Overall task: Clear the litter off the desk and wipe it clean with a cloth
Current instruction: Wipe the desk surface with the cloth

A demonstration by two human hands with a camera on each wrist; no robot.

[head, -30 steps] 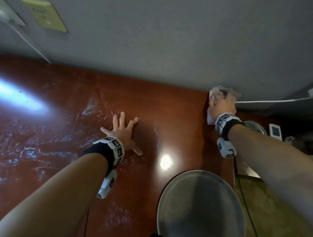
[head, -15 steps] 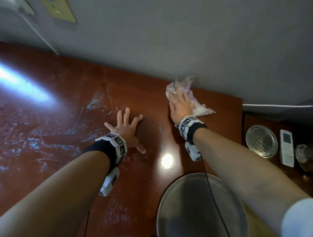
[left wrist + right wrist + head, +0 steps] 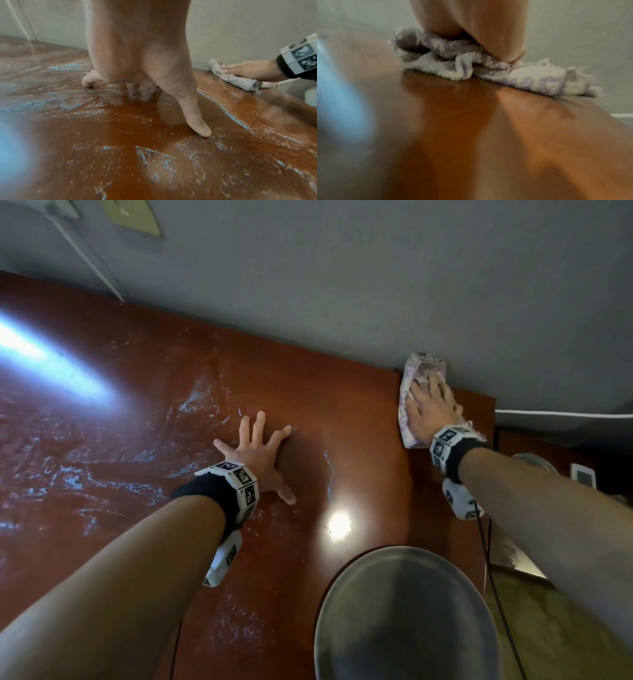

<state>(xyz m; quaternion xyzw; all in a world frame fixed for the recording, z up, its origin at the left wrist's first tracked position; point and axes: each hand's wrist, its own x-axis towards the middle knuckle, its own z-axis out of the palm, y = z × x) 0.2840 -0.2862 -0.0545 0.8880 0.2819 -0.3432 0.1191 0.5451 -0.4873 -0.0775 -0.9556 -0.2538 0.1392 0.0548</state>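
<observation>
Cloth (image 3: 412,378): crumpled at the counter's (image 3: 171,392) far right corner, against the wall, partly hidden under my palm.
Right hand (image 3: 432,411): fingers straight, pressing it flat.
Left hand (image 3: 258,453): fingers splayed wide on the counter, left of the cloth.
Writing: I read none; wrist view blurred.

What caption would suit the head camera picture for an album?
Right hand presses a cloth at the desk's far corner while left hand braces, fingers spread.
</observation>
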